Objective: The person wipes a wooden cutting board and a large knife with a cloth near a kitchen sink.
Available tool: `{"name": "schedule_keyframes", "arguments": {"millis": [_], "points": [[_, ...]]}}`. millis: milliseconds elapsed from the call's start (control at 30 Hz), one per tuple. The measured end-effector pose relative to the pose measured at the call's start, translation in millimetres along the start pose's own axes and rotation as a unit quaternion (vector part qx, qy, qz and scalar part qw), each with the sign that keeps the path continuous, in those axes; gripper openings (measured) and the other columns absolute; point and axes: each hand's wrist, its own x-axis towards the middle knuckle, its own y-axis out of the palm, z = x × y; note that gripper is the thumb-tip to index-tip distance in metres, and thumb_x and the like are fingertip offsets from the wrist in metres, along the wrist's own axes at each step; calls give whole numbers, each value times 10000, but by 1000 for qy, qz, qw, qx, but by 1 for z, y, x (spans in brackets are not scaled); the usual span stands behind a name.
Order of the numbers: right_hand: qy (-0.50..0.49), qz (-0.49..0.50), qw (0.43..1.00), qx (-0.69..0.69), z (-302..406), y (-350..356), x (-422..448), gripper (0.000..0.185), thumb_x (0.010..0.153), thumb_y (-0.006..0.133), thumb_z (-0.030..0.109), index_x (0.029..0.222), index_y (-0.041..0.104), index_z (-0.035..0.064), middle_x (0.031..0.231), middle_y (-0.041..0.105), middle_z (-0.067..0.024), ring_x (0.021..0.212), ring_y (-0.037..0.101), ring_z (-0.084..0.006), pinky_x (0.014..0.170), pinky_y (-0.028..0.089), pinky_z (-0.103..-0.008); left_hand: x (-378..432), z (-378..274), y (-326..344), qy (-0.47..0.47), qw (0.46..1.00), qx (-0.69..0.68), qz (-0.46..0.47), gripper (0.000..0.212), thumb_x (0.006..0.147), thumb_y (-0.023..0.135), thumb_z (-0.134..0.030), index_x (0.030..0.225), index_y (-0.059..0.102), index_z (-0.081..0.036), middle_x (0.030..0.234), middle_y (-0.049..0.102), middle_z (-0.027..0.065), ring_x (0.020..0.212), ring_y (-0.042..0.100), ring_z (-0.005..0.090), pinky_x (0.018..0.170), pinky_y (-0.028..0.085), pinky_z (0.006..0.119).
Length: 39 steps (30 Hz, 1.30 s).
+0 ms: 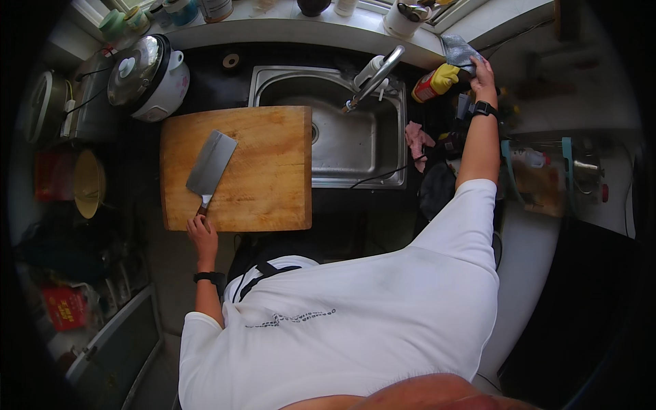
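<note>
A Chinese cleaver (211,163) lies on the thick wooden cutting board (266,169), its blade angled away to the right. My left hand (202,237) is at the board's near edge, its fingers closed around the end of the wooden handle. Far to the right, my right hand (483,77) reaches toward the windowsill and grips a grey cloth (460,51) by its near end. Just left of that hand, a yellow-and-red bottle (434,83) stands tilted in the view. The palm side of each hand is hidden.
The board overlaps the left part of a stainless steel sink (353,148) with a curved faucet (376,77). A rice cooker (148,77) stands at the back left. A pink cloth (418,141) lies right of the sink, and a thin black cable (382,177) crosses its front rim.
</note>
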Motion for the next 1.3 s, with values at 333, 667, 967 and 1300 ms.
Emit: {"name": "schedule_keyframes", "arguments": {"millis": [333, 667, 967, 1300], "points": [[-27, -103, 976, -188, -64, -52, 68, 438, 781, 718, 77, 1169, 516, 81, 1097, 584, -133, 969, 584, -250, 834, 511, -368, -12, -2, -27, -93, 993, -56, -46, 145, 870, 533, -53, 963, 433, -5, 964, 419, 165, 902, 474, 384, 809, 393, 439], [17, -83, 992, -98, -91, -81, 102, 168, 800, 670, 84, 937, 593, 25, 907, 630, -84, 815, 583, -185, 729, 480, -324, -12, 0, -41, -101, 991, -53, -66, 135, 870, 509, -42, 966, 425, 3, 965, 422, 177, 919, 466, 402, 830, 391, 419], [-52, -253, 917, -304, -124, -70, 94, 418, 729, 716, 230, 1025, 601, -42, 1047, 637, -194, 967, 606, -273, 858, 463, -356, 1, -10, -56, -107, 976, -110, -153, 84, 892, 491, 1, 918, 412, 13, 899, 438, 137, 782, 493, 242, 774, 458, 291], [-78, -246, 844, -469, -82, -41, 50, 544, 651, 683, 374, 1109, 616, 88, 1179, 561, -226, 1103, 526, -377, 949, 417, -426, 27, -20, -83, -114, 964, -132, -199, 107, 886, 538, -23, 898, 431, -20, 785, 418, 52, 672, 434, 126, 626, 407, 246]]}}
